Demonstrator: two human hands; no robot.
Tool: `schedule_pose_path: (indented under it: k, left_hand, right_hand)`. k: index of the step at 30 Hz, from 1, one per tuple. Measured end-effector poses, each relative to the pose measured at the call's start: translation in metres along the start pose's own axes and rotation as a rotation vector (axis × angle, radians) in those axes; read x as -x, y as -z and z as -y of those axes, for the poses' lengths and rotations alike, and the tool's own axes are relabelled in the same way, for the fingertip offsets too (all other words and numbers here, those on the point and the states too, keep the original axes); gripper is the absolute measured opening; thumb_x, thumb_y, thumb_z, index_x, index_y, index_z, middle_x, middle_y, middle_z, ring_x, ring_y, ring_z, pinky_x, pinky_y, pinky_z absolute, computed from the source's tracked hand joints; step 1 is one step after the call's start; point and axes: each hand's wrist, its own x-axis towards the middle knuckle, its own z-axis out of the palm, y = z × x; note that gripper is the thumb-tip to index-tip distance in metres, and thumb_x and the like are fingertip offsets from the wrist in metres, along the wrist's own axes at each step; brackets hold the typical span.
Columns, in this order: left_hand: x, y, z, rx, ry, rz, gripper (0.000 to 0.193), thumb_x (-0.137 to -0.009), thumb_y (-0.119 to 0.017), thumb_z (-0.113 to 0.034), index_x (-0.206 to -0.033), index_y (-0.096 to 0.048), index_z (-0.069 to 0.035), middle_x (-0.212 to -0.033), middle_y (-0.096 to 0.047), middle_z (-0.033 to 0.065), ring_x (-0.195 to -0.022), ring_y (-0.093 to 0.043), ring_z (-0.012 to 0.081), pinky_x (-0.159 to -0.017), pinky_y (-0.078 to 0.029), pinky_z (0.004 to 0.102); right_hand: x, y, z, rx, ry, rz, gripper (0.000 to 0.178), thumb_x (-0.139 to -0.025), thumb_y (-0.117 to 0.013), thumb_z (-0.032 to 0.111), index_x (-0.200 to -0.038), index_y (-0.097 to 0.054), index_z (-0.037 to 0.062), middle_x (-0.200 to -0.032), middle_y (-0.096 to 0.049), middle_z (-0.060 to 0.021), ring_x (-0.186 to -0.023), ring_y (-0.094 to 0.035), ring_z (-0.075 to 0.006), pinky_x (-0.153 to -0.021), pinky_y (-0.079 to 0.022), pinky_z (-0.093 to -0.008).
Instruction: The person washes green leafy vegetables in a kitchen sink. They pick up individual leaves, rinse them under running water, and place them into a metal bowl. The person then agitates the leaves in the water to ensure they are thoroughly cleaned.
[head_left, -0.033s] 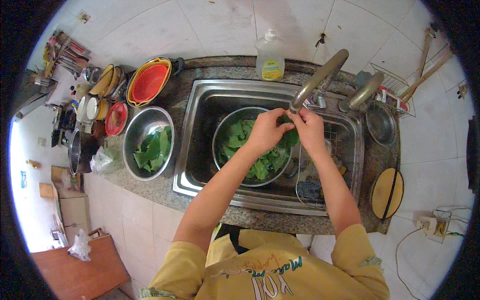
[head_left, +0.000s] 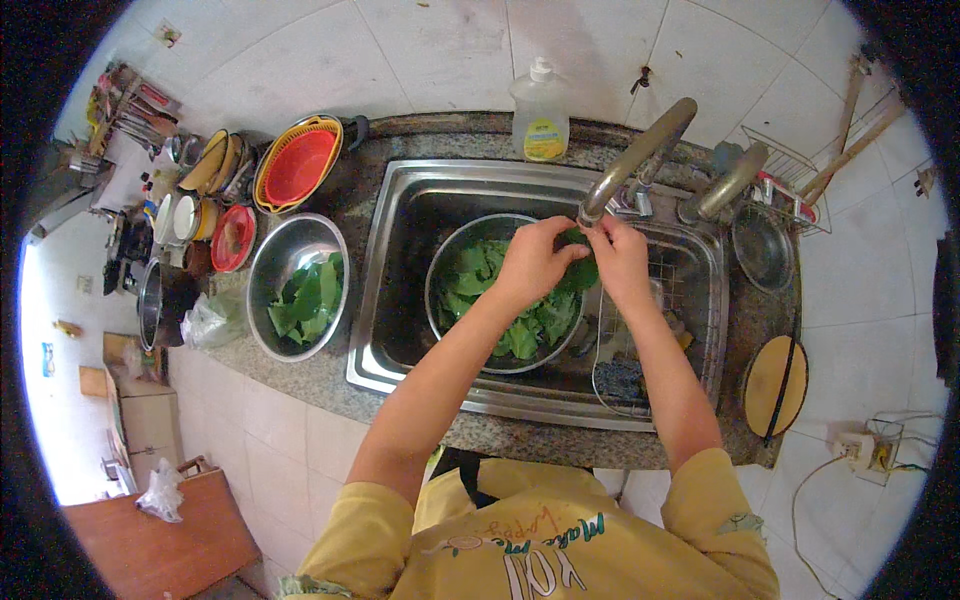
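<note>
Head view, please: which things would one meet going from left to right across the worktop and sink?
Dark pot, clear plastic bag, steel bowl, left hand, right hand, round tan disc.

Hidden in part beneath the left hand [head_left: 533, 267] and left forearm [head_left: 440, 375], a metal bowl [head_left: 520, 371]. Masked at the top by the left and right hand [head_left: 622, 258], a pinched green leaf [head_left: 577, 275]; contact with the faucet spout [head_left: 640, 150] impossible to judge. Crossed by the right forearm [head_left: 668, 370], a wire rack [head_left: 662, 272]; too murky to identify, a dark clump [head_left: 618, 380] nearby. Too small to sort at far left, utensils [head_left: 135, 108]. Cropped by the lower edge, a yellow shirt [head_left: 450, 545].
</note>
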Motion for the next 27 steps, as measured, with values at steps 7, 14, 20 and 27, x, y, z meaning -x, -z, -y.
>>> schedule_pose_path:
  k: [7, 14, 20, 27]
  left_hand:
    - [-0.004, 0.0, 0.007, -0.093, -0.123, -0.14, 0.013, -0.073, -0.06, -0.013, -0.079, -0.061, -0.001, -0.076, -0.057, 0.0164, -0.066, -0.055, 0.0315, -0.058, -0.043, 0.0358]
    - [-0.011, -0.014, 0.0, 0.015, -0.218, -0.137, 0.014, -0.072, -0.058, -0.007, -0.084, -0.062, -0.004, -0.071, -0.055, 0.015, -0.063, -0.054, 0.0306, -0.058, -0.043, 0.0347]
    - [-0.014, -0.018, -0.002, -0.03, -0.278, 0.03, 0.03, -0.072, -0.05, 0.002, -0.1, -0.06, -0.006, -0.073, -0.057, 0.0168, -0.063, -0.058, 0.0244, -0.059, -0.046, 0.0316]
    - [-0.014, -0.012, -0.002, -0.035, -0.293, 0.043, 0.024, -0.073, -0.057, -0.007, -0.096, -0.061, -0.008, -0.062, -0.055, 0.0143, -0.056, -0.056, 0.0243, -0.057, -0.046, 0.0328]
  right_hand:
    - [0.006, -0.016, -0.032, -0.415, 0.01, 0.057, 0.036, -0.07, -0.066, 0.014, -0.101, -0.049, 0.0054, -0.077, -0.06, -0.0081, -0.069, -0.058, -0.0206, -0.064, -0.045, -0.0306]
    - [0.021, -0.021, -0.067, -0.227, -0.166, 0.256, 0.028, -0.067, -0.07, 0.023, -0.082, -0.06, 0.0025, -0.075, -0.063, -0.0112, -0.068, -0.06, -0.0196, -0.063, -0.046, -0.0328]
    - [0.035, -0.053, -0.125, -0.137, -0.272, 0.237, 0.013, -0.071, -0.063, 0.016, -0.08, -0.062, 0.006, -0.075, -0.063, -0.0081, -0.067, -0.06, -0.0216, -0.062, -0.047, -0.0349]
    - [0.079, -0.102, -0.109, 0.381, -0.089, 0.688, 0.014, -0.075, -0.052, 0.014, -0.084, -0.062, 0.0098, -0.088, -0.059, -0.0135, -0.082, -0.057, -0.0283, -0.069, -0.046, -0.0398]
